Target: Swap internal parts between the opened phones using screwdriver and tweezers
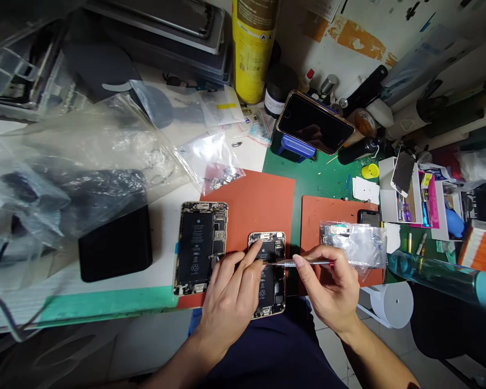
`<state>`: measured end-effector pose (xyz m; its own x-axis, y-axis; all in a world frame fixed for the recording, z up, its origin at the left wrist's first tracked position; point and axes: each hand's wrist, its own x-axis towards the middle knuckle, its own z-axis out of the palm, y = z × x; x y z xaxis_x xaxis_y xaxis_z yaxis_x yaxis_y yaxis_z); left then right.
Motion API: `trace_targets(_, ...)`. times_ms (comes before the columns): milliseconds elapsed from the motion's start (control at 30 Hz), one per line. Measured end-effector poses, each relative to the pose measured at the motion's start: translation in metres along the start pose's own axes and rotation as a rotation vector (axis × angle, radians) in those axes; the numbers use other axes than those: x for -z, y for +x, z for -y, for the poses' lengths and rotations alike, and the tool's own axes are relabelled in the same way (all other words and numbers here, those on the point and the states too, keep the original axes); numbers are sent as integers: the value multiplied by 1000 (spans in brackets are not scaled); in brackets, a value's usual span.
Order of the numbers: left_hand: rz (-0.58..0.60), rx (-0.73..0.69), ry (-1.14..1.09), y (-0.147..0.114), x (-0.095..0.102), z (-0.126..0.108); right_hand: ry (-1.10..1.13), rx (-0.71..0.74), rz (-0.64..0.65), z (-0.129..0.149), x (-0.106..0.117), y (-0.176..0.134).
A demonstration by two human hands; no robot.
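Observation:
My left hand lies across the left side of an opened phone, its index finger stretched over the black battery. The thumb is hidden. My right hand pinches a slim silver screwdriver with a red end. It is held nearly level over the phone, its tip pointing left and close to my left fingertips. Whether the tip touches the fingers or the phone, I cannot tell. A second, larger opened phone with its battery and circuit board exposed lies just left of my left hand.
Orange-red mats lie beneath the work. Left are plastic bags and a black box. Behind stand a yellow can and a phone on a blue stand. A silvery bag and a blue bottle are right.

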<state>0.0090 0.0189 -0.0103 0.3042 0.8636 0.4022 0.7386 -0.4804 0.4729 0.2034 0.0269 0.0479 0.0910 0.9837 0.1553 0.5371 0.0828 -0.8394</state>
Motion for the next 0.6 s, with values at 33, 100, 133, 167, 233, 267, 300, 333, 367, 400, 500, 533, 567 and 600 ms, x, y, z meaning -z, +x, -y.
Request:
trace_targets(33, 0, 0, 0, 0, 0, 0, -15, 6, 5, 0, 1, 0)
trace_targets(100, 3, 1, 1, -1, 1, 0, -37, 20, 16, 1, 2, 1)
trace_targets(133, 3, 2, 2, -1, 1, 0, -44, 24, 21, 1, 2, 1)
trace_targets(167, 3, 2, 2, -1, 1, 0, -50, 25, 25, 1, 3, 1)
trace_targets(233, 5, 2, 3, -2, 0, 0, -53, 20, 33, 1, 3, 1)
trace_targets(267, 6, 3, 4, -2, 0, 0, -51, 14, 37, 1, 3, 1)
trace_targets(300, 5, 3, 4, -2, -1, 0, -45, 7, 39, 1, 3, 1)
trace_targets(333, 3, 4, 5, -1, -1, 0, -35, 1, 40, 1, 3, 1)
trace_targets(367, 2, 6, 7, -1, -1, 0, -21, -8, 40, 1, 3, 1)
trace_targets(400, -2, 8, 8, 0, -1, -1, -1, -25, 37, 1, 4, 2)
trace_targets(500, -12, 8, 9, 2, 0, -2, 81, -135, -3, 1, 4, 5)
trace_targets(533, -13, 5, 9, 3, 0, -3, 111, -188, -24, 0, 5, 6)
trace_targets(567, -15, 1, 12, 4, 0, -3, 141, -240, -43, -1, 5, 8)
trace_targets(600, -19, -3, 18, 5, 1, -3, 170, -287, -61, -2, 5, 9)
